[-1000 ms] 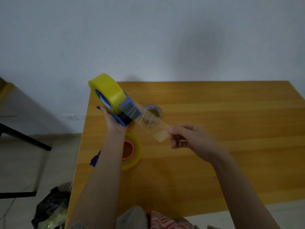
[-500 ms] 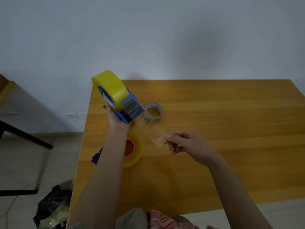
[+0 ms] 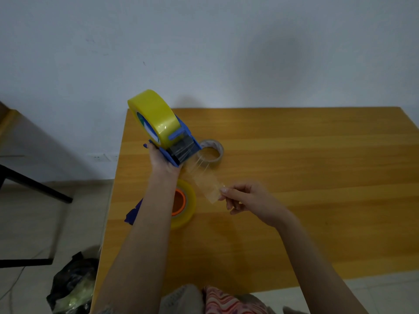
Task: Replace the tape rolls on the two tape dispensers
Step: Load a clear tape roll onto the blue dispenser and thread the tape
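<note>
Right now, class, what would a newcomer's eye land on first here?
The bright yellow tape roll on a blue dispenser stands out first, held by the left hand above the far left corner of the wooden table. Next, a clear tape strip stretches from it to the right hand, whose fingers pinch its end. A second yellow roll lies flat on that table beside the left forearm.

Blue dispenser (image 3: 181,152) raised off table (image 3: 294,177), tilted, loaded with full yellow roll (image 3: 156,114). Clear strip (image 3: 208,186) runs taut from its mouth toward near right. Second yellow roll (image 3: 189,200), orange core, flat near table's left edge. Near-empty roll (image 3: 214,148) flat, just beyond strip.
</note>
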`<action>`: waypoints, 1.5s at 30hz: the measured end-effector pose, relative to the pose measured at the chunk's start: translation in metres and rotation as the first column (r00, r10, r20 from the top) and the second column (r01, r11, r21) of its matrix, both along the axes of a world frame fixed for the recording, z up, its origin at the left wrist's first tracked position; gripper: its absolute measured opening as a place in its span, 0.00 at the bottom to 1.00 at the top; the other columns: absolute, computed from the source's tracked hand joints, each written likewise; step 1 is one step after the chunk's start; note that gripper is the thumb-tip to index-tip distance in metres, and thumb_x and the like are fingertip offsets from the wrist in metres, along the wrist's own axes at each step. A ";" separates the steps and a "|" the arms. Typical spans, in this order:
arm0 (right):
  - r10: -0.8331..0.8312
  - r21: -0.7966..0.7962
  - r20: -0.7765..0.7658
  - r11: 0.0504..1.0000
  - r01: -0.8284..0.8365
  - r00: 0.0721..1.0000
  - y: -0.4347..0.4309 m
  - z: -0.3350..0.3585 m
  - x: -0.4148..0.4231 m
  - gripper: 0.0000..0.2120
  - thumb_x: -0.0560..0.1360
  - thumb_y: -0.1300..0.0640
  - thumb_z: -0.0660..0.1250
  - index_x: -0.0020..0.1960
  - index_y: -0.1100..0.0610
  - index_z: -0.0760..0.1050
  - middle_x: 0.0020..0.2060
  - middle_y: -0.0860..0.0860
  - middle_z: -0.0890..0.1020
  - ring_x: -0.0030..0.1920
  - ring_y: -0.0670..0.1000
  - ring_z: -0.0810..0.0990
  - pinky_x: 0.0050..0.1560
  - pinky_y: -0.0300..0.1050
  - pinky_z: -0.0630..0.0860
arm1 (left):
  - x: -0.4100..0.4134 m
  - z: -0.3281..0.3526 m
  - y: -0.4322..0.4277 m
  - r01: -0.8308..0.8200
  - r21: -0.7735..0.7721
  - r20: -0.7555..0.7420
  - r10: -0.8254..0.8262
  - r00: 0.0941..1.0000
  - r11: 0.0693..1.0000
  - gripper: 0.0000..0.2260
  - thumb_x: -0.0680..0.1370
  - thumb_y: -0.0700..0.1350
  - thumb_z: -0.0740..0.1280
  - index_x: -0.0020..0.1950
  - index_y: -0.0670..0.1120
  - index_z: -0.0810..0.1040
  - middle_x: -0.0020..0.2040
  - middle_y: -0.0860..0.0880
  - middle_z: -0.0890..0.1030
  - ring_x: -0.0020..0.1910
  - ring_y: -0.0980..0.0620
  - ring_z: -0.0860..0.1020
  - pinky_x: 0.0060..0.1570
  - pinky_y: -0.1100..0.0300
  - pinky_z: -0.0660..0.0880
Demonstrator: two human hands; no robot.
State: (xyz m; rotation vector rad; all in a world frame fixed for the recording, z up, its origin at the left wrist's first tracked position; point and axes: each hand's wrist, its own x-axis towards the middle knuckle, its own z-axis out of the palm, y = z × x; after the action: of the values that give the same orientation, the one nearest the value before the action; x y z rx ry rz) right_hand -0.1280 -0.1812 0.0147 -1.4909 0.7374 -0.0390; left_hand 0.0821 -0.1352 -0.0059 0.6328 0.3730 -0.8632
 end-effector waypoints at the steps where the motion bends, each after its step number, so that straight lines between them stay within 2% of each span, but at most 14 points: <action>1: 0.000 -0.002 -0.008 1.000 0.000 1.000 -0.001 -0.001 0.000 0.11 0.77 0.56 0.65 0.42 0.61 0.81 0.31 0.54 0.77 0.30 0.45 0.74 0.37 0.40 0.78 | 0.000 0.000 -0.001 0.000 -0.003 -0.004 0.000 1.000 1.000 0.23 0.83 0.57 0.46 0.67 0.47 0.72 0.68 0.44 0.73 0.59 0.47 0.75 0.41 0.53 0.76; 5: -0.005 0.006 -0.016 1.000 0.006 1.000 -0.003 -0.007 0.002 0.10 0.77 0.56 0.65 0.41 0.60 0.81 0.30 0.54 0.76 0.29 0.43 0.74 0.38 0.43 0.78 | -0.004 0.003 -0.002 0.021 0.002 0.000 -0.021 1.000 1.000 0.21 0.83 0.56 0.47 0.50 0.48 0.76 0.58 0.48 0.78 0.52 0.51 0.77 0.37 0.55 0.77; 11: -0.004 0.018 -0.030 1.000 0.004 1.000 -0.008 -0.013 0.009 0.11 0.77 0.55 0.66 0.41 0.59 0.81 0.30 0.52 0.77 0.29 0.44 0.73 0.38 0.43 0.78 | -0.005 0.008 -0.003 0.039 -0.007 0.015 -0.039 0.999 0.999 0.21 0.83 0.56 0.49 0.48 0.47 0.77 0.35 0.47 0.84 0.33 0.50 0.83 0.31 0.58 0.80; 14: -0.012 0.040 -0.047 0.999 0.014 0.999 -0.010 -0.018 0.013 0.11 0.77 0.54 0.66 0.41 0.58 0.81 0.29 0.50 0.77 0.29 0.44 0.72 0.40 0.46 0.78 | -0.007 0.008 -0.004 0.058 0.018 0.059 -0.059 0.997 0.998 0.21 0.82 0.56 0.48 0.48 0.47 0.76 0.32 0.47 0.84 0.30 0.50 0.83 0.28 0.59 0.79; 19: -0.022 0.083 -0.070 0.996 0.027 0.997 -0.010 -0.023 0.020 0.11 0.77 0.53 0.65 0.41 0.58 0.81 0.29 0.50 0.76 0.31 0.46 0.72 0.42 0.46 0.78 | -0.011 0.006 -0.004 0.106 0.031 0.074 -0.108 0.991 0.994 0.20 0.82 0.57 0.50 0.55 0.46 0.76 0.33 0.48 0.84 0.31 0.50 0.83 0.27 0.59 0.78; 22: -0.061 0.250 -0.041 0.966 0.069 0.997 -0.007 -0.031 0.019 0.11 0.77 0.53 0.65 0.41 0.58 0.80 0.30 0.49 0.76 0.31 0.46 0.71 0.41 0.43 0.78 | -0.011 0.006 -0.001 0.130 0.040 0.084 -0.133 0.988 0.991 0.22 0.82 0.57 0.50 0.67 0.45 0.72 0.35 0.47 0.85 0.31 0.49 0.83 0.28 0.58 0.79; 24: -0.085 0.348 -0.051 0.932 0.097 0.995 -0.004 -0.039 0.015 0.11 0.77 0.54 0.65 0.42 0.59 0.80 0.30 0.49 0.75 0.32 0.46 0.71 0.40 0.41 0.77 | -0.009 0.004 0.003 0.115 0.051 0.092 -0.119 0.989 0.992 0.25 0.82 0.57 0.49 0.71 0.44 0.68 0.45 0.47 0.85 0.35 0.48 0.82 0.31 0.58 0.80; 27: -0.015 0.329 -0.163 0.942 0.069 0.986 0.000 -0.052 0.006 0.12 0.77 0.54 0.64 0.43 0.61 0.80 0.30 0.48 0.76 0.34 0.46 0.73 0.43 0.42 0.76 | -0.005 0.008 0.009 0.076 0.030 0.131 -0.080 0.988 0.997 0.26 0.83 0.56 0.46 0.75 0.43 0.62 0.63 0.42 0.76 0.41 0.47 0.80 0.36 0.57 0.80; 31: -0.138 0.152 -0.160 0.975 0.163 0.977 -0.007 -0.045 0.009 0.11 0.79 0.54 0.63 0.46 0.58 0.81 0.35 0.50 0.79 0.34 0.47 0.74 0.43 0.44 0.76 | 0.004 0.012 0.018 0.010 -0.006 0.127 -0.009 0.992 1.000 0.23 0.83 0.54 0.46 0.73 0.43 0.65 0.49 0.45 0.78 0.38 0.48 0.81 0.32 0.58 0.79; 35: -0.248 -0.096 0.132 0.960 0.261 0.960 -0.017 0.002 0.038 0.08 0.79 0.54 0.62 0.47 0.49 0.80 0.43 0.46 0.83 0.45 0.46 0.81 0.48 0.43 0.78 | 0.010 0.012 0.023 0.024 0.006 0.111 -0.024 0.994 1.000 0.26 0.82 0.58 0.48 0.73 0.44 0.65 0.55 0.43 0.78 0.44 0.46 0.80 0.36 0.56 0.81; 37: -0.226 -0.113 0.245 0.959 0.259 0.943 -0.014 0.026 0.052 0.06 0.78 0.53 0.62 0.52 0.47 0.78 0.48 0.44 0.84 0.52 0.42 0.81 0.52 0.40 0.79 | 0.010 0.014 0.024 0.038 0.008 0.121 -0.039 0.992 0.999 0.26 0.82 0.58 0.49 0.74 0.45 0.64 0.66 0.42 0.74 0.46 0.46 0.79 0.39 0.56 0.80; 39: -0.187 -0.087 0.283 0.972 0.219 0.941 -0.007 0.041 0.064 0.10 0.78 0.51 0.63 0.59 0.48 0.74 0.53 0.43 0.83 0.57 0.40 0.79 0.56 0.40 0.77 | 0.009 0.016 0.024 0.051 0.007 0.141 -0.052 0.989 0.999 0.26 0.82 0.58 0.49 0.74 0.45 0.65 0.69 0.42 0.72 0.48 0.45 0.79 0.40 0.54 0.81; 42: -0.128 -0.047 0.259 0.988 0.145 0.957 0.002 0.046 0.074 0.21 0.77 0.51 0.64 0.68 0.53 0.68 0.55 0.43 0.80 0.56 0.39 0.78 0.55 0.37 0.76 | 0.004 0.024 0.023 0.065 0.030 0.172 -0.069 0.983 0.997 0.25 0.82 0.57 0.49 0.73 0.44 0.66 0.59 0.43 0.78 0.46 0.46 0.79 0.39 0.56 0.81; 45: -0.122 -0.035 0.244 0.990 0.135 0.962 0.008 0.040 0.076 0.21 0.76 0.51 0.65 0.67 0.55 0.69 0.54 0.44 0.80 0.49 0.37 0.80 0.48 0.34 0.77 | -0.002 0.032 0.024 0.100 0.043 0.204 -0.107 0.973 0.994 0.25 0.82 0.57 0.49 0.72 0.43 0.67 0.53 0.43 0.78 0.45 0.46 0.79 0.36 0.57 0.81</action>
State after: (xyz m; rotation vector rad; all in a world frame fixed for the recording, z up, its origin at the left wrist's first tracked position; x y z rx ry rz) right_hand -0.0521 -0.1729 0.0543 -1.4540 0.6381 -0.3351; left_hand 0.0803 -0.1108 0.0264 0.7701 0.1682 -0.8826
